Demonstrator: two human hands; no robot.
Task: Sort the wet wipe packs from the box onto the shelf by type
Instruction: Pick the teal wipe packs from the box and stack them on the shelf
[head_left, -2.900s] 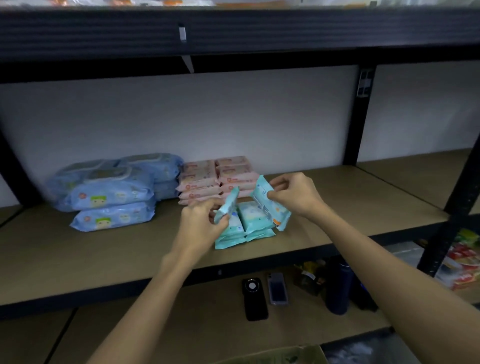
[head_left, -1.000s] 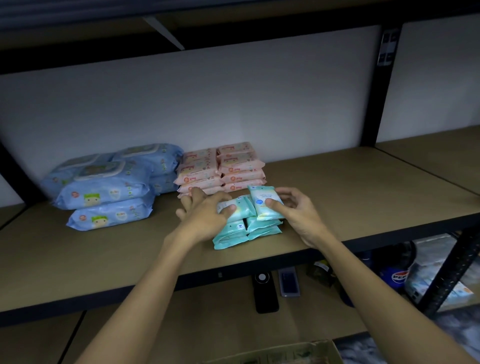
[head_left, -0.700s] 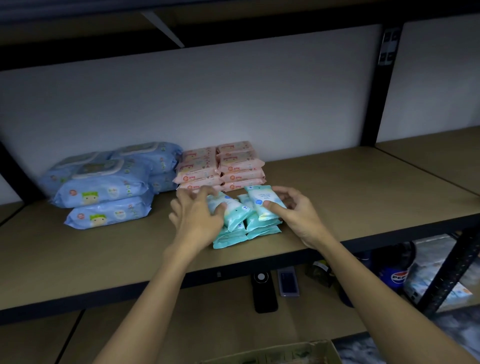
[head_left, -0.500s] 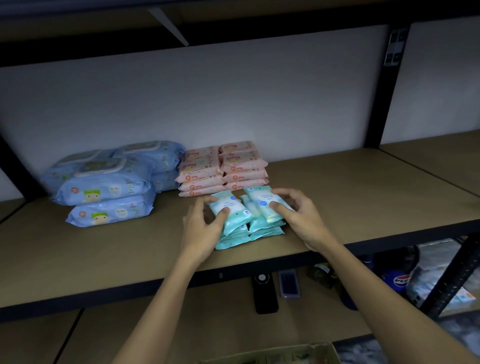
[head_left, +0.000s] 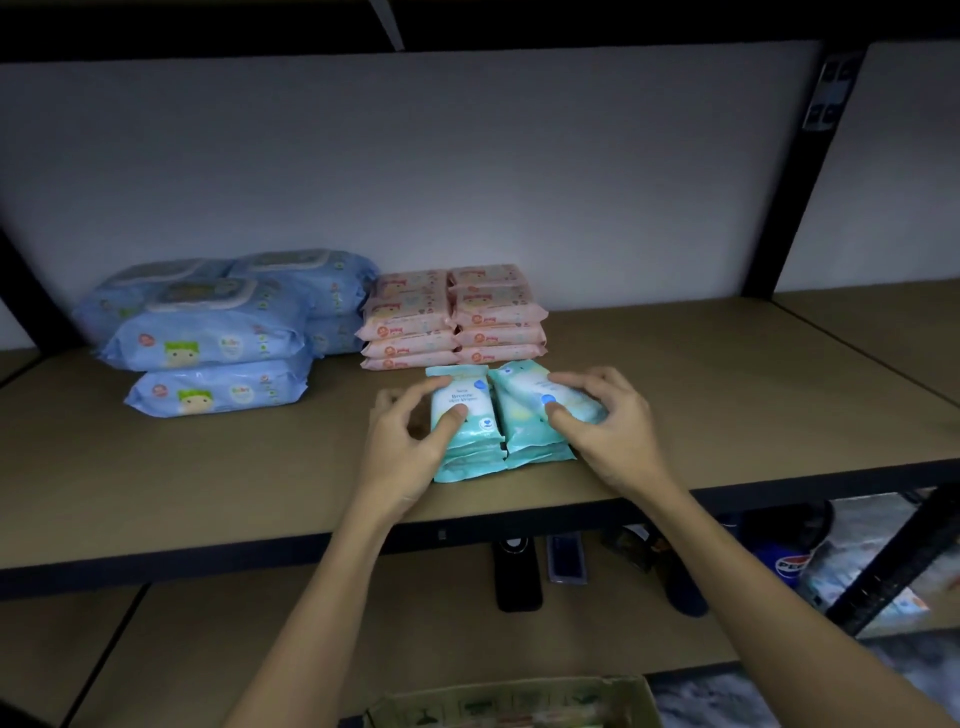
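Left hand (head_left: 410, 441) and right hand (head_left: 608, 421) each grip the top teal pack (head_left: 465, 410) of two side-by-side stacks on the shelf (head_left: 208, 488), thumbs on top. The pink packs (head_left: 452, 317) sit just beyond the grip. The teal packs look light, soft and slick, so hold them across the flat faces.

Matt tan board shelf (head_left: 675, 395), smooth, looking like pressed wood, edged with dark metal frame (head_left: 779, 197). On it, teal soft-plastic wipe packs (head_left: 498, 421) with slight sheen; behind those, pale pink plastic film packs (head_left: 452, 317), crinkled at seams; left of the pink ones, large blue plastic packs (head_left: 208, 332) with stiffer, smoother lids. Below the shelf, brown matt cardboard box (head_left: 514, 701).
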